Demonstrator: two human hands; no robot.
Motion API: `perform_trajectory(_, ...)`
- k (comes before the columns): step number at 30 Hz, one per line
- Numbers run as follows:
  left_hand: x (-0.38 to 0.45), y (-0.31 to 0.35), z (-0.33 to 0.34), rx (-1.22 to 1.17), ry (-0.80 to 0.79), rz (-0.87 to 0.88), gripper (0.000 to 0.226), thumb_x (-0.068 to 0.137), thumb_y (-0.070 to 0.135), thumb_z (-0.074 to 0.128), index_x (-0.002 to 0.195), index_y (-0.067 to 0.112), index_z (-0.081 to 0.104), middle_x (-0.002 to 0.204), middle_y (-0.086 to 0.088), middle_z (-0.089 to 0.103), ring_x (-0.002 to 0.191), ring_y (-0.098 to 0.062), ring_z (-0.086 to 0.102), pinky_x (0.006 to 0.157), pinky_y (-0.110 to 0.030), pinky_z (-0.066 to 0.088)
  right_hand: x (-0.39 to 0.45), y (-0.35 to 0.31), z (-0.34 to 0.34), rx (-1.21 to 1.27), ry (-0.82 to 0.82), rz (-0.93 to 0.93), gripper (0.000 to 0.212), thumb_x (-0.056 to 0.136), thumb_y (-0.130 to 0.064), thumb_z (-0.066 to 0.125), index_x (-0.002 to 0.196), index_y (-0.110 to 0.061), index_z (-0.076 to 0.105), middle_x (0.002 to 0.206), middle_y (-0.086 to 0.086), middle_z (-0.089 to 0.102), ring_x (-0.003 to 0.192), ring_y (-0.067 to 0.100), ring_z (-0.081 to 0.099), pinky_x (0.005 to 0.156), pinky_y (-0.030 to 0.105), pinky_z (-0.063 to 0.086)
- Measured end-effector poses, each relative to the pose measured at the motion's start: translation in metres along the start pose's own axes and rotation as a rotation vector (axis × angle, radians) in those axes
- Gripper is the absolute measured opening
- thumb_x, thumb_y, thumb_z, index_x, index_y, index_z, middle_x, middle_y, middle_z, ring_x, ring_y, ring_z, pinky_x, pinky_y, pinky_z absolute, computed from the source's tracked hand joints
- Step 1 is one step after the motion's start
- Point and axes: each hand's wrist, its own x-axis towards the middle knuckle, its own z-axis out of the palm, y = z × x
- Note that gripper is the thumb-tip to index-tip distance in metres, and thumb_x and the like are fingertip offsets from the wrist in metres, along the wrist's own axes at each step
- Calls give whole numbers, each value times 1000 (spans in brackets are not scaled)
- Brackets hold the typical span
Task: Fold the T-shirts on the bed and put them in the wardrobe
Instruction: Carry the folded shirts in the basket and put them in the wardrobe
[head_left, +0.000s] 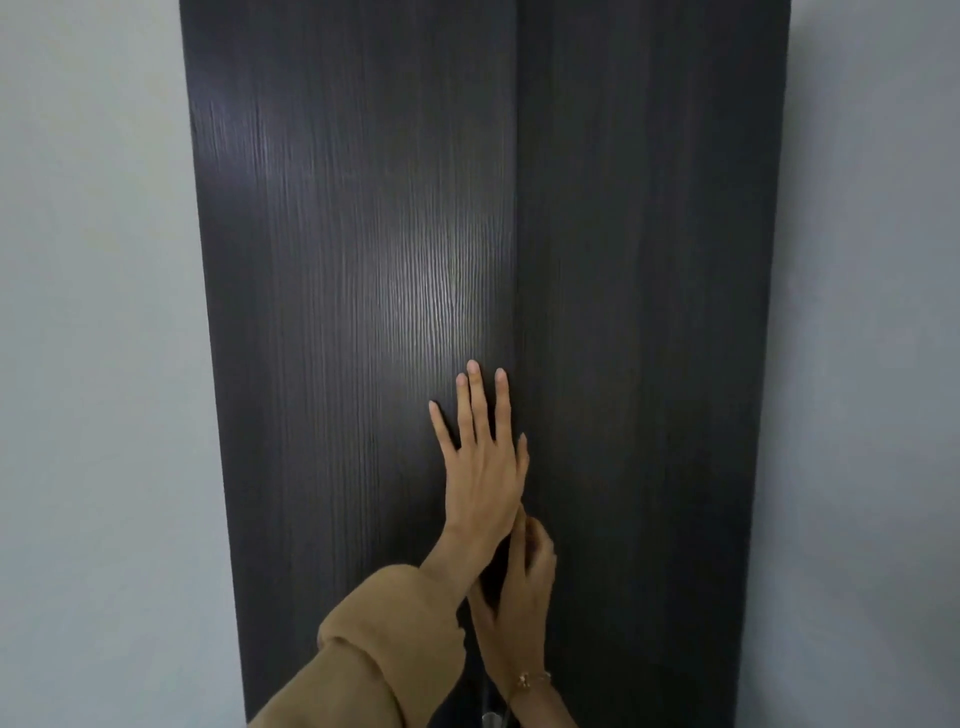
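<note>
A tall dark wood-grain wardrobe (363, 260) fills the view, its two doors meeting at a vertical seam (519, 208). My left hand (483, 457), coming out of a tan sleeve, presses flat on the left door beside the seam with straight fingers. Just below it, my right hand (522, 582), with a thin bracelet on its wrist, curls its fingertips at the seam on the door's edge. The left wrist partly hides those fingers. No T-shirt is in view.
Pale grey walls (93, 364) flank the wardrobe on both sides. A small shiny metal part (491, 719) shows at the bottom edge, under my wrists.
</note>
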Motion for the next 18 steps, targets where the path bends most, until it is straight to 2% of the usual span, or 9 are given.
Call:
perform_trajectory(4,2,-12,19,15,-10,65,60,97,40,25,148,12,14,152,-20,27,140,-32,29,107,-60,23,13,6,12,-308,136,-167,77,76,-41,71,136,0,45,143,21,41,134,30,36,105,57,28)
perform_trajectory(6,2,-18,29,45,-7,91,59,97,40,20,149,14,8,153,-18,21,142,-31,25,108,-60,23,15,10,17,-441,14,-254,74,73,-46,74,132,-7,52,142,15,45,138,26,31,112,58,13)
perform_trajectory(8,4,-24,38,85,0,120,63,98,43,16,150,15,-5,156,-16,9,144,-32,16,109,-59,18,14,14,24,-604,-86,-356,63,66,-52,77,118,-18,66,129,7,60,127,22,48,114,54,-3)
perform_trajectory(10,5,-30,46,124,14,143,66,98,45,13,149,17,-18,156,-13,-1,144,-30,8,110,-59,14,15,17,33,-665,-97,-365,49,69,-50,71,108,-19,72,120,4,66,122,22,55,114,53,-8)
perform_trajectory(11,6,-33,50,139,33,152,66,98,46,12,149,18,-20,156,-14,-3,144,-29,4,111,-58,13,17,20,37,-672,-78,-373,46,75,-49,61,106,-18,73,119,5,66,129,25,47,115,53,-9)
perform_trajectory(13,5,-34,53,139,42,159,65,98,46,11,149,19,-20,156,-17,-14,145,-30,-9,112,-58,8,20,29,44,-662,-34,-378,50,86,-46,38,108,-16,71,120,7,65,145,26,12,114,53,-5)
perform_trajectory(15,5,-33,55,135,53,163,64,99,46,11,149,20,-18,156,-15,-18,144,-28,-20,112,-59,4,20,35,47,-661,15,-397,62,98,-45,17,111,-14,69,122,8,64,145,20,-10,110,55,2)
perform_trajectory(16,5,-32,56,129,52,164,63,99,46,11,149,20,-17,156,-15,-18,144,-28,-19,113,-59,2,19,36,47,-662,5,-403,66,99,-44,12,113,-13,68,123,8,63,145,19,-11,109,56,3)
perform_trajectory(18,4,-32,53,137,30,165,62,99,46,13,151,20,-9,157,-16,-13,146,-29,-6,114,-57,4,18,33,43,-690,-34,-404,59,94,-46,23,117,-14,67,126,8,61,146,22,3,110,56,2)
